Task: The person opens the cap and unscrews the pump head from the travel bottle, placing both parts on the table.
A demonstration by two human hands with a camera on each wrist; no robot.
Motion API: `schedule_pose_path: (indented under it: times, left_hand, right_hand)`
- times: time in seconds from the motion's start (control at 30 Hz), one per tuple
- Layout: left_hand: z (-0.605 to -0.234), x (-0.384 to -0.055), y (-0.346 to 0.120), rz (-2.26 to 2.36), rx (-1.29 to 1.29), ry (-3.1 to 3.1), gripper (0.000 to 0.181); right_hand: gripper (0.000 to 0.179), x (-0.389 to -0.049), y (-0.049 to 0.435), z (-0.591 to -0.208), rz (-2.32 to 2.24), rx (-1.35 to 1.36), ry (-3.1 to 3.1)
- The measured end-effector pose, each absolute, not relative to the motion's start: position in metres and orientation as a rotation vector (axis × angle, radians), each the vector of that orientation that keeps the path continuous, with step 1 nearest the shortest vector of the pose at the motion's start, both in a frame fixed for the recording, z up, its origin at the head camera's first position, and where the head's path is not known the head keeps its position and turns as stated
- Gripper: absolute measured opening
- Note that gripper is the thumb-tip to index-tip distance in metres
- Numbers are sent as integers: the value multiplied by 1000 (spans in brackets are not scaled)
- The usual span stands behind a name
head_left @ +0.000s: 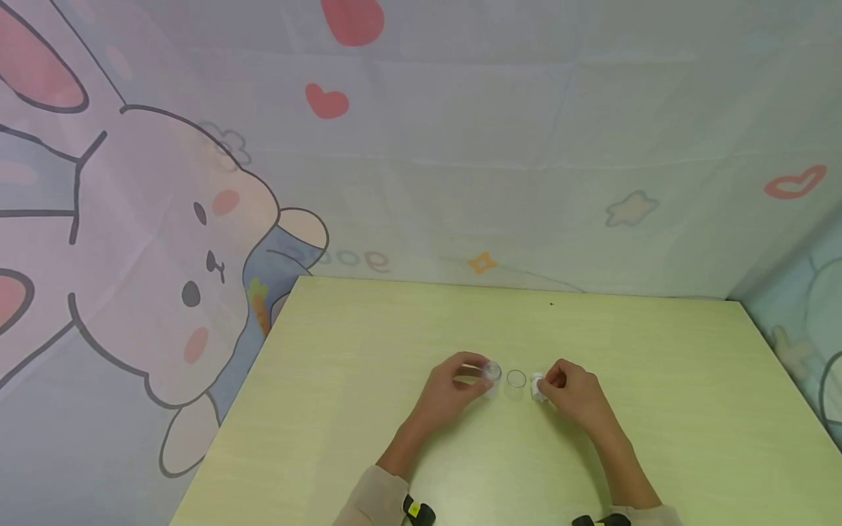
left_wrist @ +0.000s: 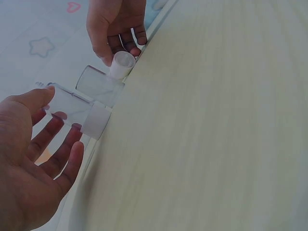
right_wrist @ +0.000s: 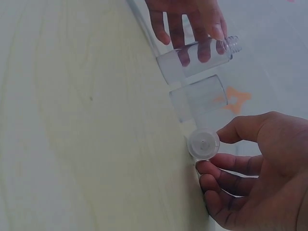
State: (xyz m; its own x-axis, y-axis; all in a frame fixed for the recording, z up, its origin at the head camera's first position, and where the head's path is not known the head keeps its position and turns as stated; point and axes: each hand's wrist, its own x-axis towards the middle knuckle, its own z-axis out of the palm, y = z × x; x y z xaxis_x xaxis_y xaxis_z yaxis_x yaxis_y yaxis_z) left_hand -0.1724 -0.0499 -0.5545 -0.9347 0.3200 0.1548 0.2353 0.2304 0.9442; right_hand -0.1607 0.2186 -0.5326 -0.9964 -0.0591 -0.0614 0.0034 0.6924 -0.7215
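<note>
My left hand [head_left: 450, 391] holds a clear bottle [left_wrist: 72, 107] near its top, thumb on one side and fingers on the other. The bottle stands upright on the table, with a bare threaded neck [right_wrist: 234, 44] and a white band [left_wrist: 96, 120] round its base. Between thumb and fingertips, my right hand [head_left: 575, 393] pinches a small white cap [right_wrist: 203, 143], tipped on its side close to the tabletop. A clear cylindrical cover [right_wrist: 199, 98] stands between the bottle and the cap, with neither hand on it.
The pale yellow-green table [head_left: 368, 329] reaches back to a cloth backdrop [head_left: 460, 146] printed with a rabbit and hearts. A tiny dark speck [head_left: 552, 304] lies near the table's back edge. At the far right hangs a dark cable [head_left: 824, 387].
</note>
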Motion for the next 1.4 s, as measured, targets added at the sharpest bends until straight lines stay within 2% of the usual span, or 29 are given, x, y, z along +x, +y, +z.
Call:
schedule_pose_path:
  times: [1.4]
  left_hand:
    - [-557, -173, -50, 1807, 544, 2420, 32]
  right_hand:
    - [16, -161, 221, -532, -1177, -88, 2827]
